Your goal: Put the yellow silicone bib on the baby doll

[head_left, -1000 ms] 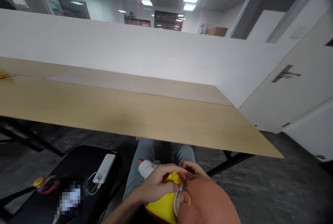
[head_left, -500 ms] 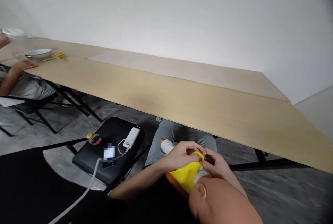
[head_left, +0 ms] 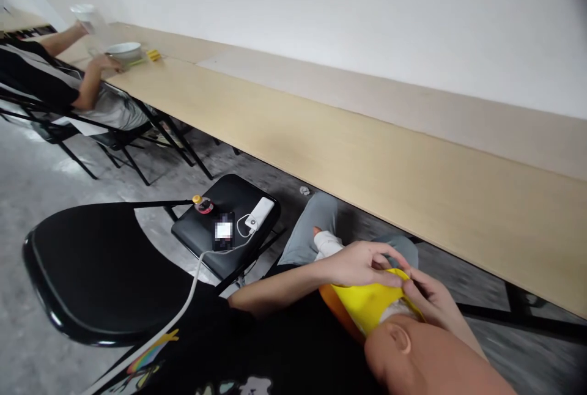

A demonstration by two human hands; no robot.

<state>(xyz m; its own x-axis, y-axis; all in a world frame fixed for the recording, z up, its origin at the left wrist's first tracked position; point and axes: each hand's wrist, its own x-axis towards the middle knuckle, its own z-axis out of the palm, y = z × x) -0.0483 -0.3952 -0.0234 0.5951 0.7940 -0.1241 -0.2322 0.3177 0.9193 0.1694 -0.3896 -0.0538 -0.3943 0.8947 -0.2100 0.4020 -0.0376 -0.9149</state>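
Observation:
On my lap lies a baby doll [head_left: 440,352], its bald head nearest me and its white-clad leg [head_left: 328,243] pointing toward the table. A bright yellow cloth, perhaps a bib [head_left: 367,303], covers its chest, with some whitish fabric at the neck. My left hand [head_left: 362,263] pinches the upper edge of the yellow cloth. Close against it, my right hand [head_left: 426,294] has its fingers bent at the same edge by the doll's neck. The two sets of fingertips meet there, and the exact grip is partly hidden.
A long wooden table [head_left: 321,132] runs along the wall before me. On my left a black folding chair [head_left: 192,227] carries a bottle [head_left: 203,204], a phone [head_left: 223,231] and a cabled white power bank [head_left: 260,214]. Farther left, another person [head_left: 92,95] sits beside a bowl [head_left: 123,50].
My view has swung left and down, so more of the chairs and the other person shows. Both hands stay at the yellow cloth's edge, their fingers now closer together.

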